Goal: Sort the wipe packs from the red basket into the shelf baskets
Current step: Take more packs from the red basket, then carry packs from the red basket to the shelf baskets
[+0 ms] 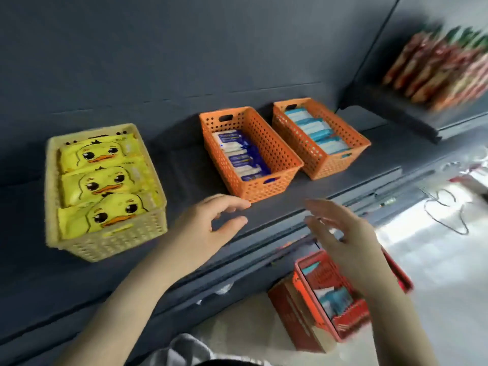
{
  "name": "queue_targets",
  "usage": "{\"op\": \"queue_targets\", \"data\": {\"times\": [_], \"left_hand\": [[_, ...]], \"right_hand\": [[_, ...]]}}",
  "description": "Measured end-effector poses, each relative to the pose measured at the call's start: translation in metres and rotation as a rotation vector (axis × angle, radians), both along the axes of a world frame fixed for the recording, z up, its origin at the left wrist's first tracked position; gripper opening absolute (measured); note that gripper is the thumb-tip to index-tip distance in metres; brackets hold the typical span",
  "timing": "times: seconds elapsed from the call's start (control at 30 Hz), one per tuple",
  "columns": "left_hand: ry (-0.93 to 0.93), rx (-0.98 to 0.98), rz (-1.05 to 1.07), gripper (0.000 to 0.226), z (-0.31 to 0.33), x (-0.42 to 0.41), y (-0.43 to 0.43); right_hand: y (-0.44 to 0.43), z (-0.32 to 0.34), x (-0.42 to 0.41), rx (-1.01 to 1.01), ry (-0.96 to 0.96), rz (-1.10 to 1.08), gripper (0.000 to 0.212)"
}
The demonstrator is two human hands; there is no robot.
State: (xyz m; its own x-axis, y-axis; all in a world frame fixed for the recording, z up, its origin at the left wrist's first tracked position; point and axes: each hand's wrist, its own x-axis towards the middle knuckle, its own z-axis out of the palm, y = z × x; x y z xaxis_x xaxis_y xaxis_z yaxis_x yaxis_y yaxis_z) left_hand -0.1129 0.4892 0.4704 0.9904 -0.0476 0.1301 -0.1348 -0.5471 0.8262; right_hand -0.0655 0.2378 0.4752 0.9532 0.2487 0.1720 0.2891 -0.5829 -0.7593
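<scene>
Dark grey shelving fills the head view, with a matte, flat shelf board [184, 165] and a plain panel behind it. At the left sits a pale yellow basket [118, 244] of perforated plastic, rectangular and packed with three glossy yellow duck-face packs [105, 180], each overlapping the next. Well to its right, two orange lattice baskets stand side by side, angled the same way. The middle orange basket [264, 191] holds dark blue and white packs [243, 157] along its left wall, with open floor beside them. The right orange basket [330, 167] carries a row of light blue packs [317, 130].

A wide bare strip of board lies between the yellow and orange baskets. The left hand [208, 220] hovers at the shelf's front edge, just before the middle basket's near corner, fingers loosely curved, thumb apart, gripping nothing. The right hand [348, 241] is blurred, fingers spread and empty, up above the red basket [351, 320].

That red basket sits low, below the shelf edge, on a brown box [287, 313], with light blue wipe packs [335, 297] lying inside. Beyond it is a pale, shiny floor [435, 260] with a thin looped cable [449, 215]. Up right, smeared red and orange packets [435, 62] line another shelf.
</scene>
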Motion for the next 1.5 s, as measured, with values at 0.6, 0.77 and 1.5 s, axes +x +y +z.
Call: {"op": "queue_targets", "data": {"times": [0.6, 0.77, 1.5], "left_hand": [[0.609, -0.207, -0.173, 0.029, -0.19, 0.066, -0.324], [0.81, -0.231, -0.024, 0.03, -0.278, 0.128, -0.364], [1.172, 0.011, 0.118, 0.043, -0.621, 0.212, -0.459]], "right_hand": [[-0.317, -0.204, -0.003, 0.018, 0.489, -0.548, 0.031], [-0.357, -0.288, 0.059, -0.046, 0.722, -0.538, 0.034], [-0.408, -0.612, 0.189, -0.448, 1.138, -0.188, 0.07]]}}
